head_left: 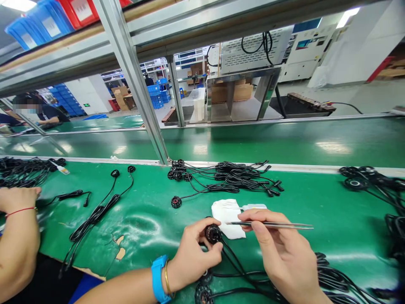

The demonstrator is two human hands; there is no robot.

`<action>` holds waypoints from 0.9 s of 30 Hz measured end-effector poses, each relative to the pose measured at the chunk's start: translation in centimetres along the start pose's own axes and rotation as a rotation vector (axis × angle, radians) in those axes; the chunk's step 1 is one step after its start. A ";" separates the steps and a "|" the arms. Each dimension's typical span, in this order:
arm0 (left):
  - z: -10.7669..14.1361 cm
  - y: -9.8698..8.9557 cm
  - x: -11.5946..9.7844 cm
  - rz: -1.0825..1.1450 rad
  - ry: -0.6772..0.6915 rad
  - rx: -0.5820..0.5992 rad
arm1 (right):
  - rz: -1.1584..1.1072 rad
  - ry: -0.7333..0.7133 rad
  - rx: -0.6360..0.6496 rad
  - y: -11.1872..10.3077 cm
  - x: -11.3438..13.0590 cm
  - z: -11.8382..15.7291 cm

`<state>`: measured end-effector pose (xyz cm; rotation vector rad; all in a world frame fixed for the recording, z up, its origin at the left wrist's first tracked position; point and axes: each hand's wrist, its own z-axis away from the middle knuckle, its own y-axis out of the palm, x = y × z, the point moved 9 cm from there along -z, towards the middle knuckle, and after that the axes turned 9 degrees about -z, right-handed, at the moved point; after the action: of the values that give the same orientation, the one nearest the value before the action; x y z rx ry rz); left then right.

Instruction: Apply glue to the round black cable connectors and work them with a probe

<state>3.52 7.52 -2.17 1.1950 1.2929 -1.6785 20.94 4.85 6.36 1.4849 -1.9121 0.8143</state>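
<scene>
Bench (310, 198) passable between centre cables (232, 172) and right cables (373, 179); tweezers (291, 225) obstruct nearer

You are stationed in a factory assembly workshop. Around you: long green-topped workbench (303, 192), silvery metal-profile frame (134, 80), blue plastic bins (39, 33), large white machine cabinet (305, 59).

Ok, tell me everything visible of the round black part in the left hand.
The round black part looks like glossy plastic, with a rim around a darker, recessed centre; finer detail is too small to tell. The left hand pinches its edges above the green bench, face roughly toward the camera. Black cable shows just below it, though I cannot tell where it joins. The tweezers point toward it, apparently without touching.
</scene>
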 end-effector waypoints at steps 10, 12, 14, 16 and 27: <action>0.2 0.5 0.8 0.042 -0.095 0.063 | 0.545 -0.105 -0.052 -2.1 -0.3 -1.5; 0.3 0.6 0.7 0.053 -0.095 0.071 | 0.871 -0.125 -0.019 -4.2 -1.9 -2.3; 0.3 0.7 0.5 0.065 -0.088 0.083 | 1.106 -0.122 0.087 -6.7 -5.2 -2.4; 0.4 0.7 0.3 0.064 -0.094 0.090 | 1.102 -0.210 0.159 -9.2 -8.1 -1.7; 0.4 -0.1 -0.2 0.057 -0.035 0.028 | 0.631 0.026 0.195 -5.2 -5.4 -3.1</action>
<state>3.41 7.12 -1.93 1.2023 1.2074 -1.6740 27.44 9.55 4.86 0.9505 -2.3680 1.3154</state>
